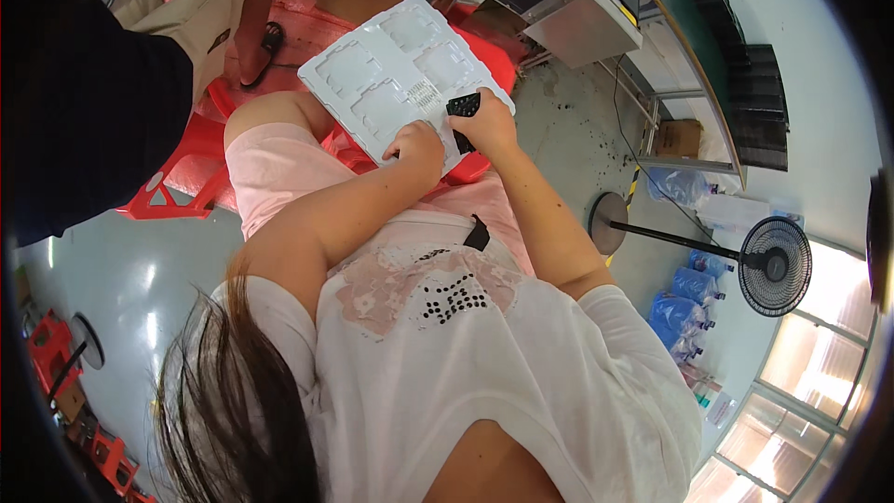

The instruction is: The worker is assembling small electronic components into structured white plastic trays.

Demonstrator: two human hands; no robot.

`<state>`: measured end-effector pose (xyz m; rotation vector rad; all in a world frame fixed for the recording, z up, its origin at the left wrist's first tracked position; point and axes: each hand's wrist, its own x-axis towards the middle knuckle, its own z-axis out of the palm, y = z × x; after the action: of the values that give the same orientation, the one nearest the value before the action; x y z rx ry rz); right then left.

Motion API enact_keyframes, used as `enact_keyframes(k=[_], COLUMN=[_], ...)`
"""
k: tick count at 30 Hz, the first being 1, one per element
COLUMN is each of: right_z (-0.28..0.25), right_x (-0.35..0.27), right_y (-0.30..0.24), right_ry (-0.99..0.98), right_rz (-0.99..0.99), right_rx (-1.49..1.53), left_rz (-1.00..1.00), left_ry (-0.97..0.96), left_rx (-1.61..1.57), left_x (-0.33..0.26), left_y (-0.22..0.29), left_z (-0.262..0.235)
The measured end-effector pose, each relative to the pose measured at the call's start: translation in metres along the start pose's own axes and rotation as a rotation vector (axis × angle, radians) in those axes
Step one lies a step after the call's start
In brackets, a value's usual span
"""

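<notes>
A white moulded plastic tray [352, 86] with shallow recesses lies tilted in front of me, above my knees and a red plastic surface. My right hand [491, 127] is closed around a black piece dotted with small holes [463, 106], over the tray's right edge. To its left, my left hand [416, 146] rests at the tray's near edge with curled fingers. Whatever those fingers hold, if anything, is hidden. A cluster of small pale marks or bits [425, 95] shows on the tray just beyond my hands; I cannot tell which.
Another person's leg [209, 19] and dark clothing are close on my left, beside a red stool [177, 177]. A metal machine [582, 14] stands ahead right. Further right are a standing fan [775, 265], blue water bottles [678, 312] and a shelf with a cardboard box [678, 138].
</notes>
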<state>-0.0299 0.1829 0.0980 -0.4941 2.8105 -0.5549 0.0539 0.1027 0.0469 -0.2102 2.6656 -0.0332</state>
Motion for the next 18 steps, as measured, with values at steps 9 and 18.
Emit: enact_keyframes(k=[9, 18], right_z=[-0.004, -0.006], right_x=[-0.008, -0.01], right_y=[0.014, 0.016], right_ry=[0.005, 0.036], right_rz=[-0.005, -0.022], right_rx=[0.051, 0.09], left_rz=[0.297, 0.175], left_ry=[0.141, 0.283], left_rx=[-0.454, -0.48], left_x=[-0.012, -0.031], left_y=[-0.039, -0.056], left_z=[0.012, 0.02])
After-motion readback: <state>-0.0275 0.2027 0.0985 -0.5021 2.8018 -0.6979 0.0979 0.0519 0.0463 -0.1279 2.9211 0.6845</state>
